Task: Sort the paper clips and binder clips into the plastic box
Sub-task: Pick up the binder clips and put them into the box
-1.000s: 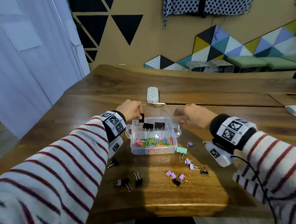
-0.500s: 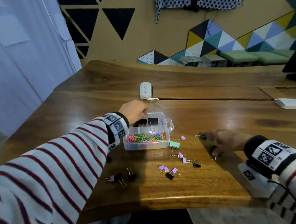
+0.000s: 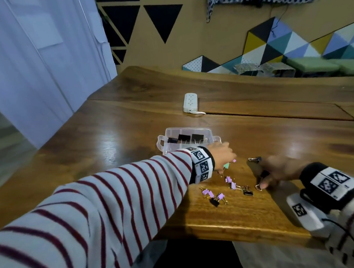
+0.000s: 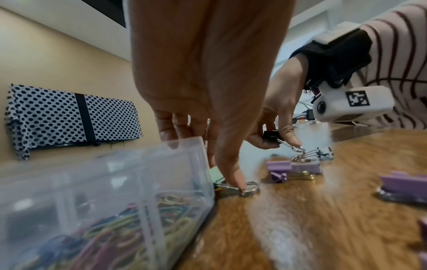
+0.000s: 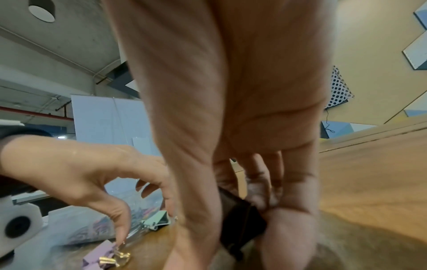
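Observation:
The clear plastic box [image 3: 184, 130] sits mid-table, with black binder clips [image 3: 183, 137] in its far compartment and coloured paper clips [image 4: 138, 228] in the near one. My left hand [image 3: 228, 161] hangs just right of the box over a green binder clip [image 4: 216, 175]. Its thumb tip [image 4: 238, 180] touches that clip's wire handle, and the fingers are spread above it. My right hand [image 3: 262, 178] is low over the table further right and pinches a black binder clip [image 3: 264, 172] between thumb and fingers. Purple binder clips [image 3: 229, 180] lie between the hands.
More purple and black binder clips [image 3: 214, 201] lie near the table's front edge [image 3: 229, 232]. Another black clip [image 3: 254, 159] lies just beyond the right hand. A white power strip [image 3: 189, 102] lies behind the box.
My left hand left the box's far compartment and came down to the green clip on its right. My right hand dropped to the table and took hold of a black binder clip.

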A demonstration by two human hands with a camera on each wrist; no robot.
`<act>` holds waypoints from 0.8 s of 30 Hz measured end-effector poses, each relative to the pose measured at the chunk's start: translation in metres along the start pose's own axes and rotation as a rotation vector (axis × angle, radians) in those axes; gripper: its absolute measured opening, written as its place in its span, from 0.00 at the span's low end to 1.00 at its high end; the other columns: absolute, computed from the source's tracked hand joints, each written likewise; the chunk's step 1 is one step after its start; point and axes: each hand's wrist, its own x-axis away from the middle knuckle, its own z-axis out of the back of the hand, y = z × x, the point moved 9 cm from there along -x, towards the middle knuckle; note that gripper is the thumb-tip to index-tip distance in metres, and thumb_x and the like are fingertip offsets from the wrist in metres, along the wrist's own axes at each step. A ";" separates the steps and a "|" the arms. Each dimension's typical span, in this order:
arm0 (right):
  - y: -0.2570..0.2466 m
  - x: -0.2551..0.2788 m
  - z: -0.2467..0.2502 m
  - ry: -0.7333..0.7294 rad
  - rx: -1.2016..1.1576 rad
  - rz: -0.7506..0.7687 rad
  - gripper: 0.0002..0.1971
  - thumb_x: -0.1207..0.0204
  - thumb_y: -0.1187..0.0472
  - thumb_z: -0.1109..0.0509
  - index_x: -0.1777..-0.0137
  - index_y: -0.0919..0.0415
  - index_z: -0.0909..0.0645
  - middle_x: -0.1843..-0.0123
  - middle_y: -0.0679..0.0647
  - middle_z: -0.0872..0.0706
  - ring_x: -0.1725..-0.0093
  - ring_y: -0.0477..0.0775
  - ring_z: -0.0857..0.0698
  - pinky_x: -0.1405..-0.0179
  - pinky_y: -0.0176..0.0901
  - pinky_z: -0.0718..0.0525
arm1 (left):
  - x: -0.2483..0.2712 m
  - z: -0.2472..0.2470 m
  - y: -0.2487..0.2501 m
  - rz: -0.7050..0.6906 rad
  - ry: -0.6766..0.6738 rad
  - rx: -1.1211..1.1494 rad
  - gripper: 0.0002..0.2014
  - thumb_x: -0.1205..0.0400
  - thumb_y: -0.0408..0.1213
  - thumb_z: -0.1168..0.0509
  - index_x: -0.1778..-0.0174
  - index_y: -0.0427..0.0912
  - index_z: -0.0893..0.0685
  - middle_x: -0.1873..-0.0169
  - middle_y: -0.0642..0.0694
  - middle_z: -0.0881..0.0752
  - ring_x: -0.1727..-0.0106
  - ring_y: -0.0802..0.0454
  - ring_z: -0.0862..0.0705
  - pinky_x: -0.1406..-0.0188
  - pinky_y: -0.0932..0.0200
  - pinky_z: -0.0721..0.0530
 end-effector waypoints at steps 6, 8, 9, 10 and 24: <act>-0.001 0.001 0.043 0.244 -0.185 -0.004 0.10 0.30 0.59 0.25 0.61 0.55 0.26 0.71 0.51 0.17 0.86 0.37 0.21 0.84 0.28 0.24 | -0.007 0.006 -0.005 0.049 -0.035 0.027 0.24 0.26 0.44 0.29 0.37 0.36 0.20 0.38 0.41 0.19 0.34 0.44 0.28 0.38 0.51 0.27; 0.000 0.005 0.068 0.376 -0.273 0.002 0.11 0.29 0.60 0.27 0.64 0.52 0.28 0.71 0.51 0.18 0.81 0.43 0.20 0.86 0.28 0.26 | -0.005 0.016 -0.004 0.045 0.008 0.114 0.22 0.27 0.43 0.29 0.39 0.37 0.18 0.40 0.42 0.19 0.35 0.45 0.29 0.42 0.53 0.30; 0.001 0.006 0.079 0.439 -0.322 0.006 0.10 0.27 0.61 0.28 0.63 0.53 0.27 0.70 0.51 0.18 0.78 0.45 0.20 0.85 0.30 0.26 | -0.002 0.022 -0.006 0.044 0.044 0.180 0.20 0.27 0.43 0.29 0.41 0.38 0.18 0.42 0.42 0.19 0.37 0.45 0.28 0.44 0.54 0.31; 0.002 0.006 0.089 0.488 -0.383 0.017 0.07 0.26 0.62 0.30 0.61 0.55 0.26 0.68 0.52 0.17 0.75 0.47 0.19 0.83 0.32 0.25 | 0.003 0.030 -0.009 0.046 0.089 0.263 0.18 0.27 0.42 0.28 0.44 0.38 0.17 0.46 0.43 0.19 0.41 0.46 0.26 0.45 0.54 0.30; -0.110 -0.055 0.101 0.367 -0.521 0.256 0.07 0.25 0.72 0.34 0.57 0.60 0.23 0.61 0.57 0.16 0.65 0.52 0.17 0.60 0.40 0.17 | 0.170 0.049 -0.168 0.503 0.432 0.761 0.12 0.26 0.38 0.28 0.47 0.45 0.13 0.54 0.47 0.11 0.69 0.64 0.18 0.69 0.80 0.24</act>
